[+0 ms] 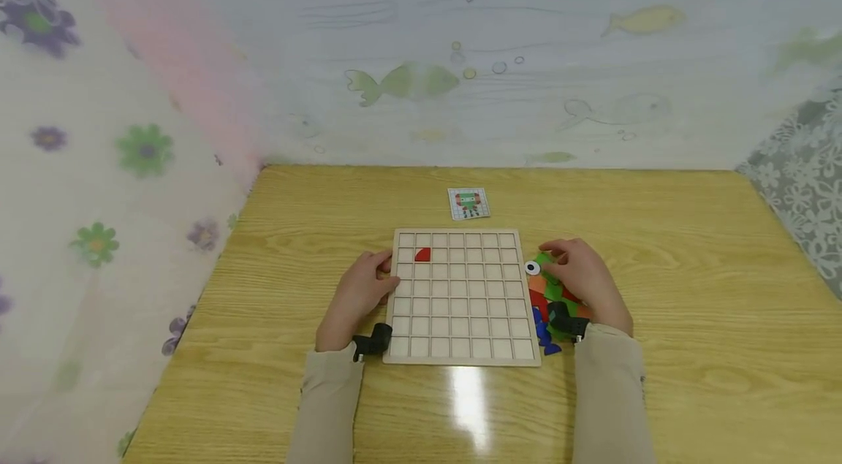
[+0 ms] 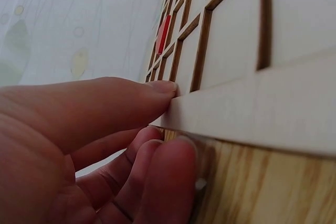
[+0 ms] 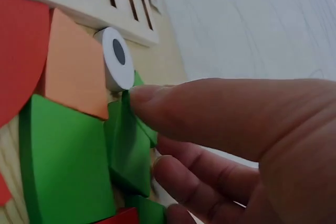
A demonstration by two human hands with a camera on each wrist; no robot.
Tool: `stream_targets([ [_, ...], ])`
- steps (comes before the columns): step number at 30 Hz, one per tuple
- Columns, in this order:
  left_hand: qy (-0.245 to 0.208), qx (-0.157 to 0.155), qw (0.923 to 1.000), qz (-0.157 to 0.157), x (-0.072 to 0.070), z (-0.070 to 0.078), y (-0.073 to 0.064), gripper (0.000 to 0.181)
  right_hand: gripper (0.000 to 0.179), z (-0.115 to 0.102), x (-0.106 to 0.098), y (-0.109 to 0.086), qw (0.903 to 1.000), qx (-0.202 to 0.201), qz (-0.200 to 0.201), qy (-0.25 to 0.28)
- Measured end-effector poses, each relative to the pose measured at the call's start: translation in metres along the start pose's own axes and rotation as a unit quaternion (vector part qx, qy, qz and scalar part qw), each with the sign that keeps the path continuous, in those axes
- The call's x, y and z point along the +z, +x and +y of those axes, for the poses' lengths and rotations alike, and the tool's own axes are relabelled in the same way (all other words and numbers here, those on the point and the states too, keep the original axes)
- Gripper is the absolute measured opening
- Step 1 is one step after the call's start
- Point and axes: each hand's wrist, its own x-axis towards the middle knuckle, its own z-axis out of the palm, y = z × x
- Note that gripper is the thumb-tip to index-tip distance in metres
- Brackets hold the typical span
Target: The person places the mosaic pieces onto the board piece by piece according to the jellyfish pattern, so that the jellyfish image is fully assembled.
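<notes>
A square wooden grid board (image 1: 465, 297) lies on the table with one red quarter-round piece (image 1: 423, 254) in a cell near its upper left. At the board's left edge, my left hand (image 1: 358, 291) grips the rim, thumb on top and fingers curled beside it. To the right of the board, my right hand (image 1: 588, 281) is over a pile of coloured pieces. Its thumb and fingers pinch a tilted green block (image 3: 129, 150) there. Right by the thumb tip stands a white round eye piece (image 3: 116, 59), beside an orange piece (image 3: 73, 66).
Red, green and blue pieces (image 1: 542, 329) lie close against the board's right edge. Beyond the board is a small pattern card (image 1: 469, 203) showing a green and red figure. The wooden table (image 1: 316, 208) meets a wall with painted fish at the back.
</notes>
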Motion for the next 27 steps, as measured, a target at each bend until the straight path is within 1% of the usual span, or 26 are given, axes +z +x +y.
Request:
stream_targets([
  [2, 0.000, 0.002, 1.0000, 0.002, 0.000, 0.000, 0.000, 0.052, 0.035, 0.002, 0.001, 0.001, 0.9999, 0.006, -0.009, -0.002],
  [5, 0.001, 0.004, 1.0000, 0.003, 0.000, 0.000, 0.001, 0.051, 0.038, 0.004, 0.002, 0.003, 0.9999, 0.006, -0.010, -0.002],
  [9, 0.001, 0.004, 1.0000, 0.002, -0.001, 0.000, 0.001, 0.052, 0.039, 0.005, 0.003, 0.004, 1.0000, 0.007, 0.002, 0.005],
  [13, -0.003, 0.001, 1.0000, 0.000, -0.001, 0.000, 0.000, 0.052, 0.035, 0.004, 0.003, 0.004, 0.9991, 0.027, 0.015, 0.031],
  [16, -0.003, 0.002, 1.0000, -0.001, -0.001, 0.000, 0.001, 0.052, 0.030, 0.000, 0.005, 0.004, 0.9967, 0.050, 0.037, 0.053],
  [19, 0.001, 0.004, 1.0000, 0.001, -0.001, -0.001, 0.001, 0.052, 0.023, -0.004, 0.006, 0.004, 0.9941, 0.065, 0.066, 0.056],
  [24, 0.001, 0.001, 1.0000, 0.002, -0.001, -0.001, 0.001, 0.052, 0.020, -0.010, 0.010, 0.006, 0.9918, 0.059, 0.104, 0.046],
  [27, -0.004, -0.004, 1.0000, -0.002, -0.001, 0.000, 0.001, 0.052, 0.021, -0.014, 0.012, 0.008, 0.9906, 0.051, 0.113, 0.057],
])
